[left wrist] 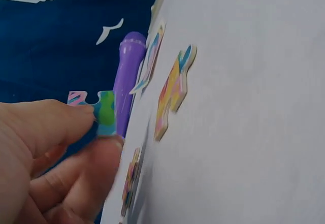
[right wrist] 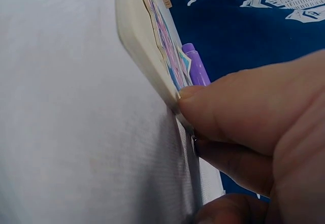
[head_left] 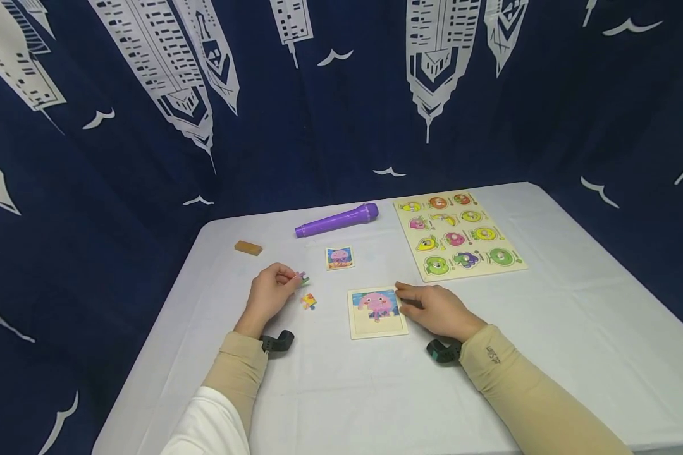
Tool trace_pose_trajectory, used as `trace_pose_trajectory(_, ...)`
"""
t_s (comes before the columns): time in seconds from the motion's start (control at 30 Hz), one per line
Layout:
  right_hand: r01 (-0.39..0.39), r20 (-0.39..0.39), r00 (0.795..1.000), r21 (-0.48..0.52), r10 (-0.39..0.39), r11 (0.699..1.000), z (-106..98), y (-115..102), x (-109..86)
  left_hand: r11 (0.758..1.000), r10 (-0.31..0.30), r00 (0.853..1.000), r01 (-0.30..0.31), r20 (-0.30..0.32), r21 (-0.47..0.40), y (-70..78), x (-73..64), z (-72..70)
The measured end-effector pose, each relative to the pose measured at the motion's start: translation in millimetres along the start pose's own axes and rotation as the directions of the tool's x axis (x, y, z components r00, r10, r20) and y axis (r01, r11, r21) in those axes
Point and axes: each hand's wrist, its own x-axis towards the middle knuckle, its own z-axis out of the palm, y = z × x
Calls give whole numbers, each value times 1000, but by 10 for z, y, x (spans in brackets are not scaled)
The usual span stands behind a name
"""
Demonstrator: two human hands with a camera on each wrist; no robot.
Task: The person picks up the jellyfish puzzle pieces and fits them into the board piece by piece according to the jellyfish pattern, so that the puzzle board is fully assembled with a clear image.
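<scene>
My left hand (head_left: 270, 294) pinches a jigsaw piece (left wrist: 106, 113) between thumb and fingertips, held just above the table. Green, blue and striped pink show on the piece in the left wrist view. A yellow and red jigsaw piece (head_left: 308, 301) lies close by, and another piece (left wrist: 130, 181) lies below the fingers in that view. To the right is a square wooden puzzle board (head_left: 370, 330), its upper part filled with a pink cartoon animal and its lower part bare wood. My right hand (head_left: 439, 311) grips the board's right edge, thumb along the rim.
A small picture card (head_left: 339, 258) with a similar pink figure lies behind the board. Farther back are a purple toy microphone (head_left: 338, 221) and a brown block (head_left: 248, 248). A large fruit puzzle board (head_left: 461, 237) occupies the back right of the white table (head_left: 341, 404).
</scene>
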Motion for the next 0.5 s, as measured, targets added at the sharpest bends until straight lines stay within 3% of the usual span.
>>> trace_pose_trajectory(0.13, -2, 0, 1000, -1, 2, 1000, 3, -1, 1, 992, 39, 999, -37, 17, -121, 67, -37, 86)
trace_pose_trajectory(0.27, -2, 1, 1000, -4, 3, 1000, 3, -1, 0, 976, 111, 986, -85, 122, -202, 210, -139, 234)
trace_pose_trajectory(0.4, -2, 0, 1000, -4, 2, 1000, -1, -1, -2, 967, 224, 937, -179, 268, -183, 354, -260, 400)
trace_pose_trajectory(0.5, 3, -2, 1000, -4, -3, 1000, -7, -5, 0, 955, 286, 903, -242, 322, -171, 411, -323, 514)
